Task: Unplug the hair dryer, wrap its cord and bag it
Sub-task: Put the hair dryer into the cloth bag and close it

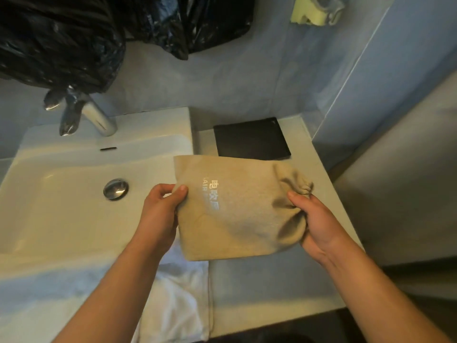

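Note:
A beige cloth bag (237, 209) with pale printed lettering hangs above the counter, held between both hands. My left hand (162, 209) pinches its left edge with thumb on top. My right hand (314, 221) grips the gathered, bunched mouth at the bag's right end. The bag bulges as if something is inside. No hair dryer, cord or plug shows; whatever is in the bag is hidden by the cloth.
A white sink (61, 194) with a chrome tap (81, 112) and drain plug (115, 189) lies to the left. A black flat tray (252, 138) sits at the counter's back. A white towel (178, 293) lies below the bag. A black plastic bag (74, 38) hangs above.

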Demonstrator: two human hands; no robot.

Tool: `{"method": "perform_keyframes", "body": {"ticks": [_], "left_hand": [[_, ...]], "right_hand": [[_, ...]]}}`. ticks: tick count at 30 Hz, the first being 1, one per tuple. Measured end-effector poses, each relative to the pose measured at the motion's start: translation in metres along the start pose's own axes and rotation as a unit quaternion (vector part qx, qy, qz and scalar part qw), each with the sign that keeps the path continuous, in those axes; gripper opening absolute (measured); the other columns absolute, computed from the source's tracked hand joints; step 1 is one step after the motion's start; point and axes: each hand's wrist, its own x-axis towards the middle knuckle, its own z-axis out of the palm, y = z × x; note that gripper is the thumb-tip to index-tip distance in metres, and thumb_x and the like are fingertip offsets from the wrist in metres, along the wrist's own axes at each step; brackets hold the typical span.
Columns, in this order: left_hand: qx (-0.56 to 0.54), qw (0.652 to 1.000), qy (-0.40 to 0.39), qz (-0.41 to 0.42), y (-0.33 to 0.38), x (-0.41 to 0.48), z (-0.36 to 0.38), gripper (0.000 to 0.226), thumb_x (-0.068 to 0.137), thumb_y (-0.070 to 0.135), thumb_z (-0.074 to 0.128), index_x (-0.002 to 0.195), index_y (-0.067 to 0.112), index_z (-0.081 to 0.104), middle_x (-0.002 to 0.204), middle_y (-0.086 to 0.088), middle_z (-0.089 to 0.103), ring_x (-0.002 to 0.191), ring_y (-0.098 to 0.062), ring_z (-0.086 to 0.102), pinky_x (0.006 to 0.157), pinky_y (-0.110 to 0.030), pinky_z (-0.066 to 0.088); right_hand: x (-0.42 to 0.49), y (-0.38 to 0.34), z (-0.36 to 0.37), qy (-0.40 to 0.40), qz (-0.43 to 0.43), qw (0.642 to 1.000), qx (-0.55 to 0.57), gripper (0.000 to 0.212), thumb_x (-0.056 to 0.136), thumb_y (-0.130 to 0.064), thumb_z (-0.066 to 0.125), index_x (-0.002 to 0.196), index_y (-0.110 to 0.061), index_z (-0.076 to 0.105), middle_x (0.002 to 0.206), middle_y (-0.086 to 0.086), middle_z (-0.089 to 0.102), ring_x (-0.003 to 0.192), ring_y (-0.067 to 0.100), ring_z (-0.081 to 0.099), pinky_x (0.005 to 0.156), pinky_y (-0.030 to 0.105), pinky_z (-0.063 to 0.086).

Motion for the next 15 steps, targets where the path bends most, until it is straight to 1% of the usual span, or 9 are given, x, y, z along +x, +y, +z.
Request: {"method": "perform_keyframes", "body": {"ticks": [3,5,7,10,11,13,15], "left_hand": [[0.004,1.0,0.012,0.006,-0.004,-0.015,0.035,0.011,0.095,0.015,0.06,0.086,0.011,0.055,0.076,-0.005,0.066,0.063,-0.016,0.065,0.057,-0.032,0.049],[0.01,1.0,0.02,0.006,-0.007,-0.023,0.053,0.012,0.095,0.016,0.061,0.086,0.012,0.055,0.079,-0.007,0.065,0.067,-0.018,0.065,0.059,-0.033,0.049],[0.013,0.999,0.029,0.003,-0.01,-0.03,0.067,0.012,0.094,0.018,0.061,0.085,0.012,0.055,0.082,-0.008,0.064,0.07,-0.02,0.064,0.061,-0.035,0.049],[0.027,0.999,0.036,-0.002,-0.012,-0.034,0.082,0.012,0.094,0.021,0.062,0.088,0.013,0.056,0.088,-0.011,0.064,0.076,-0.023,0.063,0.063,-0.037,0.049],[0.032,0.999,0.038,-0.004,-0.012,-0.034,0.087,0.013,0.094,0.022,0.062,0.09,0.012,0.056,0.09,-0.011,0.064,0.076,-0.023,0.063,0.063,-0.037,0.049],[0.041,0.998,0.038,-0.01,-0.01,-0.032,0.095,0.015,0.094,0.024,0.062,0.094,0.01,0.056,0.093,-0.011,0.065,0.077,-0.023,0.064,0.062,-0.036,0.05],[0.047,0.998,0.038,-0.015,-0.009,-0.025,0.103,0.018,0.094,0.026,0.063,0.098,0.009,0.056,0.097,-0.012,0.067,0.08,-0.025,0.066,0.064,-0.039,0.052]], "right_hand": [[0.001,-0.02,-0.033,-0.004,0.01,1.0,0.001,0.039,0.084,-0.015,0.061,0.123,-0.013,0.062,0.112,0.01,0.073,0.1,0.024,0.07,0.083,0.037,0.056],[0.001,-0.029,-0.05,-0.01,0.018,1.0,0.002,0.04,0.081,-0.016,0.063,0.121,-0.014,0.063,0.109,0.01,0.074,0.097,0.024,0.071,0.079,0.036,0.057],[0.001,-0.038,-0.063,-0.013,0.017,1.0,0.009,0.043,0.076,-0.017,0.065,0.119,-0.013,0.064,0.109,0.011,0.074,0.097,0.025,0.071,0.082,0.038,0.056],[0.004,-0.047,-0.077,-0.018,0.016,0.999,0.023,0.028,0.082,-0.011,0.062,0.109,-0.015,0.068,0.103,0.009,0.075,0.093,0.023,0.072,0.085,0.039,0.054],[0.006,-0.05,-0.08,-0.019,0.018,0.999,0.024,0.028,0.081,-0.012,0.063,0.107,-0.017,0.069,0.104,0.009,0.075,0.093,0.023,0.072,0.085,0.039,0.054],[0.011,-0.055,-0.086,-0.018,0.024,0.999,0.015,0.037,0.075,-0.017,0.067,0.112,-0.016,0.068,0.108,0.01,0.074,0.097,0.025,0.071,0.085,0.039,0.053],[0.018,-0.061,-0.089,-0.018,0.028,0.999,0.004,0.044,0.074,-0.019,0.069,0.118,-0.016,0.065,0.112,0.01,0.073,0.101,0.026,0.07,0.085,0.038,0.053]]}}
